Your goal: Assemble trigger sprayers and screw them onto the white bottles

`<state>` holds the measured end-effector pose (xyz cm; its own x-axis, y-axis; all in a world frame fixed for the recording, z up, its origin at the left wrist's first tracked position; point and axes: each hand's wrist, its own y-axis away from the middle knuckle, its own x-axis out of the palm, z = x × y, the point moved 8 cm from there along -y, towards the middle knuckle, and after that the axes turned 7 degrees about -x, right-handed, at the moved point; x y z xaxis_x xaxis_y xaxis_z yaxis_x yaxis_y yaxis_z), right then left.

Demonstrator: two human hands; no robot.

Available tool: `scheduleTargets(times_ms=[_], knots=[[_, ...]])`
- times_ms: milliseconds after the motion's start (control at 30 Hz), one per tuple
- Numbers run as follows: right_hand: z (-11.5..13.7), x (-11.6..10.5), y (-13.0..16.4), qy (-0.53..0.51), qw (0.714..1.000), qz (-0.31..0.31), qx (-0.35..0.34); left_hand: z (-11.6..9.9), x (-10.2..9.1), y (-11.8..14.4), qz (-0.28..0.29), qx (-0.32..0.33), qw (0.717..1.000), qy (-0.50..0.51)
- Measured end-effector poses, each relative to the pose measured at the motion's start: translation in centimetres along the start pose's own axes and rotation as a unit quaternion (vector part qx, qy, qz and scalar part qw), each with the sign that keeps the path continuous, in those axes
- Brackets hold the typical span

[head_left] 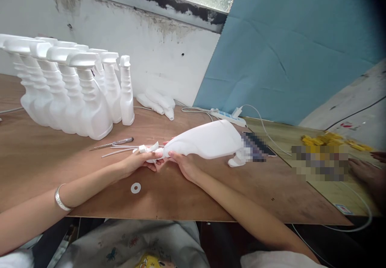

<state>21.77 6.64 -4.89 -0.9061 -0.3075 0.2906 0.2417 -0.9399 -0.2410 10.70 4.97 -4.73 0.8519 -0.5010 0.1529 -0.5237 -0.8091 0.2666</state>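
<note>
White plastic spray bottle (208, 140) is held lying on its side just above the bench (229, 195), near the middle of the frame, with its neck pointing to the left. The neck end is gripped by the right hand (183, 164), whose fingers are curled up around it from below. A white trigger sprayer head (149, 149) sits at the bottle's mouth and is grasped by the left hand (139, 161), fingers closed over it; a silver bracelet (61, 199) is worn on that wrist. Thin clear dip tubes (116, 151) and a small metal tool (116, 142) lie on the bench just left of the sprayer head. A small white washer (136, 187) lies on the wood below the hands. A row of finished spray bottles (72, 95) with triggers fitted stands upright in the upper left of the frame. A few empty bottles (157, 103) lie against the wall behind. A white power strip (229, 117) with its cable is seen right of centre, before a blue board (295, 51). Yellow parts (331, 140) are heaped at the far right, near another person's hand (366, 170).
</note>
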Motion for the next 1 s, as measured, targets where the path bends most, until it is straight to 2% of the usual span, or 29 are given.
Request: scheduleTargets(times_ms=[200,267,333,433,500,633,767,800,867,1000], knots=[[0.2,0.1,0.0,0.01,1.0,-0.003,-0.003,-0.7,0.1,0.1,-0.01,0.044,0.997,-0.055],[0.2,0.2,0.0,-0.004,1.0,-0.007,-0.001,-1.1,-0.2,0.2,-0.039,0.076,0.99,-0.112],[0.0,0.3,0.1,-0.019,1.0,-0.011,0.012,-1.8,-0.5,0.4,-0.08,0.115,0.97,-0.198],[-0.2,0.6,0.3,-0.043,0.998,-0.014,0.04,-3.0,-0.4,1.2,-0.135,0.184,0.92,-0.32],[-0.4,0.8,0.3,-0.066,0.996,-0.014,0.053,-3.9,0.0,2.0,-0.166,0.239,0.871,-0.397],[-1.0,1.4,0.4,-0.121,0.988,0.016,0.094,-4.9,1.3,3.3,-0.178,0.341,0.757,-0.528],[-1.0,1.8,0.4,-0.163,0.982,0.033,0.093,-4.8,1.7,3.6,-0.189,0.381,0.677,-0.601],[-1.0,1.8,0.4,-0.168,0.981,0.037,0.09,-4.7,1.7,3.6,-0.189,0.386,0.67,-0.606],[-0.8,2.0,0.4,-0.166,0.981,0.047,0.088,-4.9,1.7,3.7,-0.188,0.384,0.686,-0.588],[-0.4,1.6,0.1,-0.144,0.986,0.029,0.073,-5.1,1.5,3.3,-0.171,0.348,0.772,-0.504]])
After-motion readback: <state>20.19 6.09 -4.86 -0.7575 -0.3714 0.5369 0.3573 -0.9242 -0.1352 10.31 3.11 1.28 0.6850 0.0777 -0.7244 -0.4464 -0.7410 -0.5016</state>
